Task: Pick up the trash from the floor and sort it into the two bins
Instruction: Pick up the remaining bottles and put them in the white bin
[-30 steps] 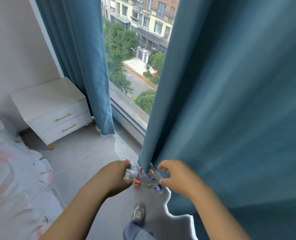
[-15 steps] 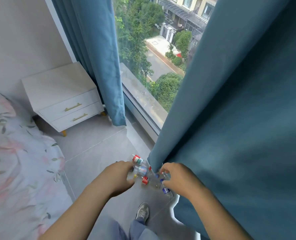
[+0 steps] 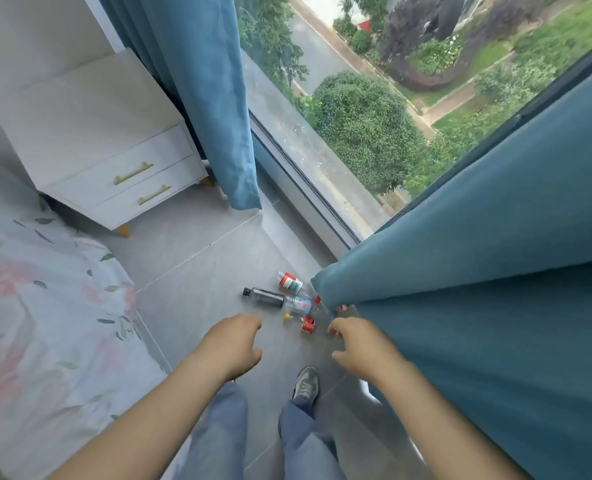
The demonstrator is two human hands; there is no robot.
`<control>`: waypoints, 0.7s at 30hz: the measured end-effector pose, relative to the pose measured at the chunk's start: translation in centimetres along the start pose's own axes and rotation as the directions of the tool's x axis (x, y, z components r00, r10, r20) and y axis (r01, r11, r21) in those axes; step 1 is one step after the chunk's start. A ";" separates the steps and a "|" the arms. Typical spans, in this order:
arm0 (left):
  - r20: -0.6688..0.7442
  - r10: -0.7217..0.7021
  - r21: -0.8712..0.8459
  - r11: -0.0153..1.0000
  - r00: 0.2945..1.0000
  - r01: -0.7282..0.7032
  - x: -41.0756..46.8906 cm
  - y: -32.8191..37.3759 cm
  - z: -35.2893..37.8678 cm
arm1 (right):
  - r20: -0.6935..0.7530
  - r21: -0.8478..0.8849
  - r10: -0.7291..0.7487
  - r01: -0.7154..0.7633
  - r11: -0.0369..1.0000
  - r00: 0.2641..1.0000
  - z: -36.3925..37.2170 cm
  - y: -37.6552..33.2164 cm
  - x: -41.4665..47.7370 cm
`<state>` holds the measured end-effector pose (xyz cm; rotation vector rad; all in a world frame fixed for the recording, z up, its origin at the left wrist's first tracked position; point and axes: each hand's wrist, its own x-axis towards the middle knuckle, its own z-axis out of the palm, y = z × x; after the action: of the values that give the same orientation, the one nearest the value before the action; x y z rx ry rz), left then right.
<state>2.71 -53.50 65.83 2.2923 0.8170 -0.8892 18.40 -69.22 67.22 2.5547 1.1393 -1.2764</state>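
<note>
View: head camera, looking down at the floor (image 3: 190, 271) beside the window.
Left hand (image 3: 233, 344): hovers over the grey tiles, just short of the trash. Its grip is slack, fingers lightly curled around nothing.
Right hand (image 3: 360, 348): hovers close to the hem of the right curtain (image 3: 495, 306). Its grip is apart, fingers spread and bent, holding nothing.
Trash: a small cluster lying on the floor just ahead of both hands, at the foot of the right curtain, whose hem hides part of it.
Dark bottle (image 3: 263, 296): on its side, black cap pointing left, the leftmost piece.
Red-labelled bottle (image 3: 290, 282): clear, on its side, farthest from the hands, just beside the curtain hem.
Blue-labelled bottle (image 3: 299, 305): clear, on its side, touching the dark bottle's base end.
Red can (image 3: 308, 324): nearest the hands, between them, with a yellow cap (image 3: 287, 317) just to its left.
Shoe (image 3: 306, 384): grey, planted on the tiles below the cluster.
Surroundings: a white nightstand (image 3: 97, 140) with gold handles at the left, a floral bed (image 3: 45, 323) below it, and the left curtain (image 3: 197, 98) hanging by the glass.
</note>
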 end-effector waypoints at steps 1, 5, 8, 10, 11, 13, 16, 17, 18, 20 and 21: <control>0.008 -0.006 0.011 1.000 1.000 0.006 1.0 -0.7 0.2 | 0.008 -0.003 0.007 -0.007 1.000 1.000 0.5 -0.2 1.1; 0.022 -0.042 0.046 0.998 0.999 0.041 5.3 -3.8 1.6 | 0.002 0.008 0.023 -0.023 1.000 1.000 2.6 -1.2 5.7; 0.019 -0.062 0.081 0.995 0.998 0.060 8.8 -5.8 2.7 | -0.027 0.036 0.045 -0.044 0.998 0.999 4.4 -1.3 9.3; 0.030 -0.073 0.095 0.993 0.997 0.070 11.0 -7.0 3.7 | -0.058 0.071 0.078 -0.074 0.995 0.995 5.5 -1.1 11.6; 0.035 -0.076 0.101 0.992 0.997 0.072 12.1 -7.6 4.3 | -0.077 0.086 0.097 -0.090 0.992 0.992 6.2 -0.9 12.8; 0.040 -0.082 0.109 0.991 0.996 0.077 14.3 -8.7 5.5 | -0.095 0.097 0.123 -0.114 0.989 0.988 7.6 -0.4 15.0; 0.036 -0.081 0.124 0.989 0.996 0.076 17.7 -10.0 7.6 | -0.096 0.065 0.141 -0.135 0.989 0.985 10.3 0.6 18.2; 0.036 -0.077 0.131 0.989 0.996 0.072 18.9 -10.4 8.2 | -0.093 0.048 0.147 -0.143 0.989 0.985 11.2 1.0 19.4; 0.036 -0.074 0.138 0.988 0.997 0.068 20.1 -10.7 9.0 | -0.085 0.038 0.154 -0.152 0.988 0.984 12.1 1.4 20.6; 0.021 -0.066 0.156 0.986 0.998 0.061 22.6 -11.5 10.5 | -0.074 0.036 0.163 -0.160 0.986 0.984 14.2 2.4 23.1; 0.013 -0.058 0.165 0.985 0.998 0.055 23.9 -11.9 11.2 | -0.069 0.034 0.166 -0.164 0.986 0.984 15.2 2.9 24.3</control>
<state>4.21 -44.95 38.22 2.4093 0.8323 -1.0351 19.42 -62.56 39.15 2.6701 0.9036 -1.1799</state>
